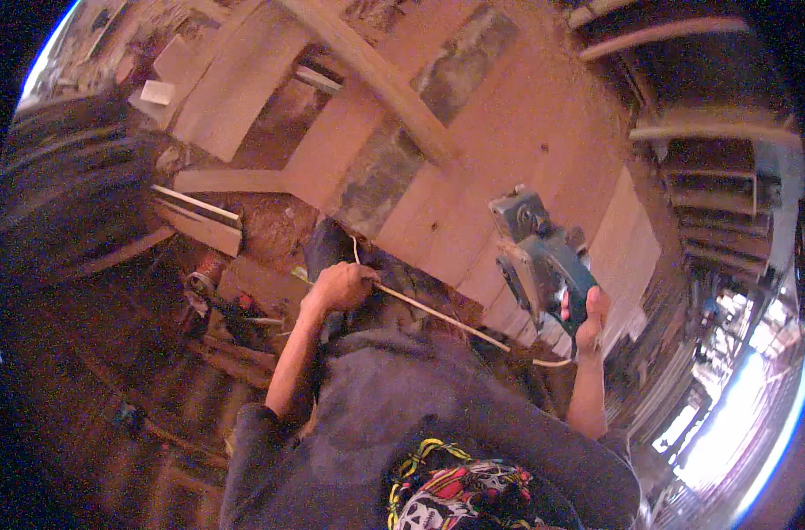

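My right hand [592,325] is wrapped round the rear handle of a dark teal electric planer [548,256], which is tilted at the right side of the boards. From the planer's handle end a pale power cord [447,316] runs left across the front of my body. The fingers of my left hand [342,287] are closed on that cord near my knee, and a short loop of it rises above the hand. Wide wooden boards [500,194] lie side by side in front of me. I cannot tell whether the planer touches them.
A long wooden batten [376,79] lies slantwise over the boards. Dark gaps show between some boards. Offcuts [204,225] and a red-and-grey machine part [210,287] sit at the left. Stacked timber [712,132] stands along the right.
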The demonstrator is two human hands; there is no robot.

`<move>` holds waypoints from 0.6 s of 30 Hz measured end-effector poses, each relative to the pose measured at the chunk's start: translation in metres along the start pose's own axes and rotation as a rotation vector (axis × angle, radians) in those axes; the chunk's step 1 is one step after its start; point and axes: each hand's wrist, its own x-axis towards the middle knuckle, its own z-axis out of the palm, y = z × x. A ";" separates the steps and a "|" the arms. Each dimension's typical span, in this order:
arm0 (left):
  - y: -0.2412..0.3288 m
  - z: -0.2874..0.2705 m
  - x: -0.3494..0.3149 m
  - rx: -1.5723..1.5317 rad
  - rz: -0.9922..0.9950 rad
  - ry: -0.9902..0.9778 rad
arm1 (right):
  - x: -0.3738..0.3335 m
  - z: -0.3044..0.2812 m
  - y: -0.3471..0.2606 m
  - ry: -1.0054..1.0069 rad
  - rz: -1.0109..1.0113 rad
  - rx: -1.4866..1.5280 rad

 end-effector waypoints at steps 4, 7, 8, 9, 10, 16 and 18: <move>0.011 0.061 0.010 0.017 -0.034 0.021 | -0.006 -0.032 0.049 -0.007 0.025 0.034; 0.012 0.037 0.017 0.070 -0.112 0.057 | 0.033 -0.015 0.032 -0.045 0.052 0.114; 0.014 0.029 0.020 0.087 -0.148 0.067 | 0.049 -0.012 0.025 -0.075 0.043 0.105; 0.014 0.026 0.021 0.078 -0.156 0.079 | 0.064 -0.011 0.020 -0.110 0.037 0.091; 0.013 0.023 0.019 0.076 -0.166 0.090 | 0.075 -0.009 0.017 -0.144 0.030 0.083; 0.027 0.014 -0.022 0.027 -0.291 0.117 | 0.091 0.017 0.000 -0.200 -0.059 0.027; 0.023 0.014 -0.030 0.019 -0.273 0.125 | 0.091 0.024 -0.007 -0.196 -0.049 0.000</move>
